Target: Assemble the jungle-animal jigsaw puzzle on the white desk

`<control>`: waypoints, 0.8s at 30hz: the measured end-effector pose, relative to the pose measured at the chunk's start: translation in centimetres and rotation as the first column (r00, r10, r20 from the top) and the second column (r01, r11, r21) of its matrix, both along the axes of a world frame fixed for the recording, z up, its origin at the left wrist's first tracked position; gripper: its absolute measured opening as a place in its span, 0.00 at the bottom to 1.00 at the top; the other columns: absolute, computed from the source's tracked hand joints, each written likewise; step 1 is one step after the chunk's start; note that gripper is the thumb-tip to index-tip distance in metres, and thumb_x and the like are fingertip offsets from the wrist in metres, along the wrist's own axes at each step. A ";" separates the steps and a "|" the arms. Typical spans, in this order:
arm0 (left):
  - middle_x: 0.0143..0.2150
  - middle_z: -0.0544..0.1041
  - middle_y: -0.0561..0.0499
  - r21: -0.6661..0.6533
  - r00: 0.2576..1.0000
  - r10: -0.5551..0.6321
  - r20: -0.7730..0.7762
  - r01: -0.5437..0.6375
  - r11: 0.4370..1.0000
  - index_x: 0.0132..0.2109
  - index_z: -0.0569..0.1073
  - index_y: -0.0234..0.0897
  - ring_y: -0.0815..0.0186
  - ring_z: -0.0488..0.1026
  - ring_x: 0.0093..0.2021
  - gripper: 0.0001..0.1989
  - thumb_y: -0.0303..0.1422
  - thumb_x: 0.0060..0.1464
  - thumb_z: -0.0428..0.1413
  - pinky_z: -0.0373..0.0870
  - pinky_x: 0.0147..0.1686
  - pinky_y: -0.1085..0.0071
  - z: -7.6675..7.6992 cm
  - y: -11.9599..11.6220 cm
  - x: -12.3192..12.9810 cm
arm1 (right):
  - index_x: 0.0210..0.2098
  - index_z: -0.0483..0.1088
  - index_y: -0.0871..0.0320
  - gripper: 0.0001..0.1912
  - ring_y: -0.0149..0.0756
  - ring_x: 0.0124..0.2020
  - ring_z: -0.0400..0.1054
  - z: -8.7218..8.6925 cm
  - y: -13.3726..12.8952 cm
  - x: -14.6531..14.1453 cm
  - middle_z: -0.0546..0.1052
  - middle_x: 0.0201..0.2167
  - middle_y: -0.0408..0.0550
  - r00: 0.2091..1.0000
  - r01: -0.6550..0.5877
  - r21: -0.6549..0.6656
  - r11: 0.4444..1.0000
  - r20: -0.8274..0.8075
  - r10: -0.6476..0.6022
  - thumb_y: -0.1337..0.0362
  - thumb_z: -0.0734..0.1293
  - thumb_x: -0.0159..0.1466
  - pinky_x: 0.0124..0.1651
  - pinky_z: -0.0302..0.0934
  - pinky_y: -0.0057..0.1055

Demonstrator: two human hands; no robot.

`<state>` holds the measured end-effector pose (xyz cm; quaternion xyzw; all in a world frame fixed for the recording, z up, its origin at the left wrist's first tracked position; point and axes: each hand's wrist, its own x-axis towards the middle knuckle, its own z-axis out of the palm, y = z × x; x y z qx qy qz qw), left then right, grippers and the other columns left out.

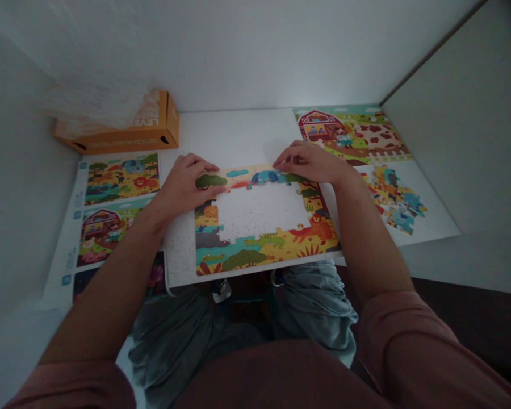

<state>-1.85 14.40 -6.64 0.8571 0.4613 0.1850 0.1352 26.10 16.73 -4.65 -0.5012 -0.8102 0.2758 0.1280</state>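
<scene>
My left hand (185, 184) and right hand (310, 162) are resting open on the top row of the jigsaw puzzle border (264, 247), near the surface's (234, 136) front edge. Neither's clenched. 1 uneven push could probably knock those pieces out of line, or nudge the whole thing over the edge.

Orange cardboard box (153, 129) at the white tabletop's (234, 133) far left edge
</scene>
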 end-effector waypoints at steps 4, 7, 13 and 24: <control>0.40 0.61 0.49 0.024 1.000 -0.012 -0.012 0.012 1.000 0.43 0.62 0.44 0.61 0.56 0.43 0.19 0.44 0.44 0.46 0.52 0.44 0.61 0.0 0.0 0.0 | 0.29 0.64 0.42 0.13 0.36 0.34 0.55 -0.1 0.0 -0.2 0.66 0.32 0.38 0.999 0.045 -0.023 0.999 -0.004 -0.045 0.47 0.57 0.48 0.36 0.49 0.37; 0.40 0.61 0.49 0.009 1.000 -0.012 -0.020 0.012 1.000 0.43 0.62 0.44 0.60 0.56 0.43 0.19 0.44 0.43 0.46 0.52 0.44 0.60 0.0 0.0 0.0 | 0.32 0.64 0.42 0.13 0.35 0.33 0.56 -0.2 -0.1 -0.5 0.66 0.31 0.38 0.997 0.056 -0.005 0.998 -0.053 -0.056 0.48 0.57 0.48 0.35 0.49 0.36; 0.41 0.62 0.50 -0.014 1.000 0.001 -0.021 -0.002 1.000 0.43 0.61 0.45 0.59 0.56 0.44 0.19 0.44 0.43 0.46 0.52 0.43 0.60 -0.2 0.0 0.1 | 0.32 0.64 0.43 0.14 0.34 0.32 0.56 -0.2 -0.3 -0.9 0.65 0.33 0.38 0.997 0.037 0.007 0.999 -0.066 -0.037 0.48 0.57 0.49 0.36 0.48 0.34; 0.41 0.61 0.51 -0.021 1.000 -0.013 -0.025 0.012 1.000 0.44 0.61 0.47 0.60 0.56 0.43 0.18 0.44 0.43 0.46 0.51 0.43 0.60 0.2 0.1 0.2 | 0.34 0.63 0.45 0.13 0.31 0.31 0.56 -0.9 0.3 -0.2 0.63 0.34 0.40 0.998 -0.046 0.012 0.999 -0.036 0.046 0.51 0.57 0.51 0.37 0.51 0.31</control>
